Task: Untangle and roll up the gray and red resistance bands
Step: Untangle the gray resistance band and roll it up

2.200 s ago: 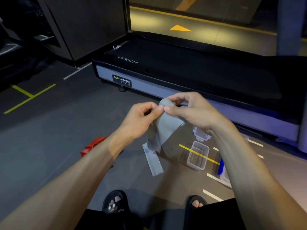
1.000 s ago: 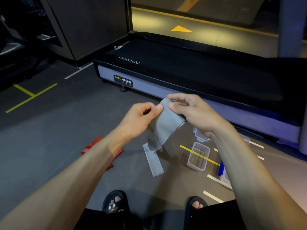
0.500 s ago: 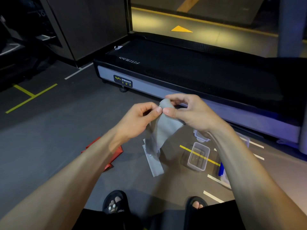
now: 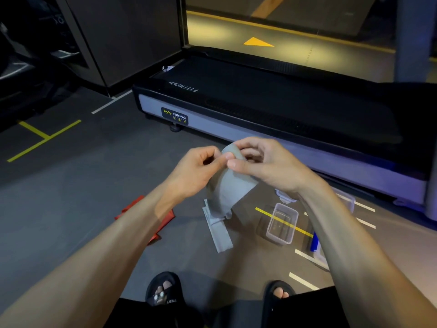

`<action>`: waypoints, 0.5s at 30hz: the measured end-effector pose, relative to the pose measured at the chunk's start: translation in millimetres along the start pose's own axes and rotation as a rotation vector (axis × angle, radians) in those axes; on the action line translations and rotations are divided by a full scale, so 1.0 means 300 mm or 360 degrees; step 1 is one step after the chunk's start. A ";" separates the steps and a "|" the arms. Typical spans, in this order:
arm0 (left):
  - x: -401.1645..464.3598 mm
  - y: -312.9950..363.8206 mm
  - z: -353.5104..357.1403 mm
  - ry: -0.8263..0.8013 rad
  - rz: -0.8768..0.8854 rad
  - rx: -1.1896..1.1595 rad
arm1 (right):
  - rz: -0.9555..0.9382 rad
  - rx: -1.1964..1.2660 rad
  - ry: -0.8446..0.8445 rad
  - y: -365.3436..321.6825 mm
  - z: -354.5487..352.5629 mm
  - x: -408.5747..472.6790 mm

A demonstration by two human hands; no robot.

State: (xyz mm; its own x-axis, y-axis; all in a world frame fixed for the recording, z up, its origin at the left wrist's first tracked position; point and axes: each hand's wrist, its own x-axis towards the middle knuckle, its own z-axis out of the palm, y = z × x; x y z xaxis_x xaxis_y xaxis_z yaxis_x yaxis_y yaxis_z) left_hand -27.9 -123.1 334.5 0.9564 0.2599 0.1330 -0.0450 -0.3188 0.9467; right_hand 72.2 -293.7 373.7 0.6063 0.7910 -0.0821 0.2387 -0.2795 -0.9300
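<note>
The gray resistance band hangs from both hands at chest height, its top end curled into a small roll between my fingers. My left hand pinches the roll's left side with thumb and fingers. My right hand grips the roll from the right, thumb in front. The band's lower end lies folded on the floor in front of my feet. The red resistance band lies on the floor to the left, mostly hidden behind my left forearm.
A treadmill runs across the floor just beyond my hands. A clear plastic container sits on the floor at right, with a lid and another bin with a blue part near my right forearm. My sandalled feet are at the bottom.
The hands have turned the roll at the band's top, and the hanging part has shortened a little, its lower end bunching closer on the floor.
</note>
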 end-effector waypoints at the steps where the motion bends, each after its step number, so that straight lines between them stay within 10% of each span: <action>1: -0.001 -0.001 0.003 0.0000 0.0007 0.0004 | -0.0011 -0.0015 0.0007 0.000 0.001 0.001; 15: 0.009 -0.028 -0.020 -0.0133 0.0027 -0.0003 | 0.0155 0.0070 0.0259 0.008 -0.049 0.013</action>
State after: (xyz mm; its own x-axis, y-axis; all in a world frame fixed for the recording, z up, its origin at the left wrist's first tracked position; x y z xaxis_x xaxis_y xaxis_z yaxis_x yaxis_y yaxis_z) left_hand -26.7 -114.3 328.5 0.9763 0.1774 0.1242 -0.0620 -0.3206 0.9452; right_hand 86.3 -299.2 376.3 0.7404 0.6620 -0.1166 0.1419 -0.3235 -0.9355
